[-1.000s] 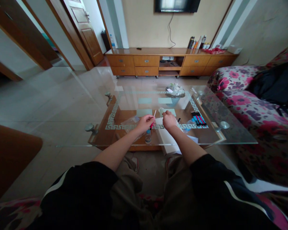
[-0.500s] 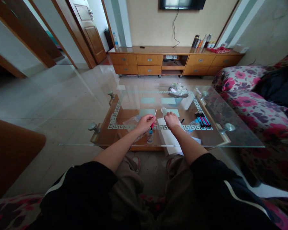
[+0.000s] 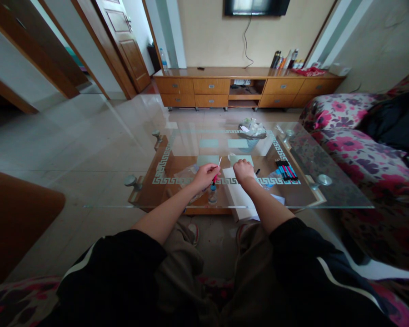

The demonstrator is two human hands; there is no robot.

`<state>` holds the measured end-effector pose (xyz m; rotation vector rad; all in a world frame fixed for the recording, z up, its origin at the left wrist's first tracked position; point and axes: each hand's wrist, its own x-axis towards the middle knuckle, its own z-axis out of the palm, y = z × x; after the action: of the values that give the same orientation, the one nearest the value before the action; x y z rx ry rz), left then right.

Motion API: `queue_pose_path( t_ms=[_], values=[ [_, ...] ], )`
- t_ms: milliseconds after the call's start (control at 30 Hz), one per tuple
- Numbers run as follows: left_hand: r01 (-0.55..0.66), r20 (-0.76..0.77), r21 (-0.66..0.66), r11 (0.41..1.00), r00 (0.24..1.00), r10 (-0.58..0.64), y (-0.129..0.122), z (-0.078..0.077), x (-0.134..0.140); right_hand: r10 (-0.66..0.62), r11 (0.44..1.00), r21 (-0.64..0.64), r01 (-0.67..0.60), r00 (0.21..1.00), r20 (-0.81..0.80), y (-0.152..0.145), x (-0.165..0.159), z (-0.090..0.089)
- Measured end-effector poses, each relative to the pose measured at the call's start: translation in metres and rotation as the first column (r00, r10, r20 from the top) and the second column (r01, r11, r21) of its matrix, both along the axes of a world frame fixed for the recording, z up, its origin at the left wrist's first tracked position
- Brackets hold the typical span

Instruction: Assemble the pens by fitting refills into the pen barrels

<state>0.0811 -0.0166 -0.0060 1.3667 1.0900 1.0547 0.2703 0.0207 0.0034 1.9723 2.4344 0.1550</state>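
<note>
My left hand [image 3: 204, 177] is closed in a pinch around a red pen-like barrel [image 3: 214, 179] with a dark lower end. A thin white stick [image 3: 220, 161] points up from the same fingers; whether it belongs to the barrel I cannot tell. Just below, a small clear bottle [image 3: 212, 197] with a blue top stands at the near side of the glass table [image 3: 177, 200]. My right hand [image 3: 243, 171] is curled closed above a long white box [image 3: 236, 193]. Its fingertips face away, so anything inside them is hidden.
Several red, blue and black pens [image 3: 286, 171] lie in a row at the right. A short black piece [image 3: 258, 171] lies beside my right hand. Crumpled clear plastic [image 3: 186, 175] is left of my hands. Beyond stands a lined basket [image 3: 252, 136]. A floral sofa [image 3: 347, 150] borders the right.
Both hands keep nearly the same pose and place. The whole view has shifted very slightly.
</note>
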Motion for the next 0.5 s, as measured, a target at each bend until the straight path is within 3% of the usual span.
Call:
queue_pose_path(
  t_ms=[233,367,500],
  values=[
    [0.001,-0.021,0.002,1.000,1.000,-0.001,0.001,-0.003,0.001,-0.052,0.999,0.007,0.053,0.994,-0.092,-0.001,0.003,0.001],
    [0.002,-0.035,-0.016,1.000,0.999,-0.002,-0.002,0.001,0.004,-0.065,0.998,-0.003,0.067,0.963,-0.261,-0.004,0.006,0.003],
    [0.018,-0.032,-0.046,0.999,0.999,-0.020,-0.006,0.004,0.007,-0.128,0.992,-0.056,0.115,0.875,-0.468,-0.010,0.009,0.004]
  ],
)
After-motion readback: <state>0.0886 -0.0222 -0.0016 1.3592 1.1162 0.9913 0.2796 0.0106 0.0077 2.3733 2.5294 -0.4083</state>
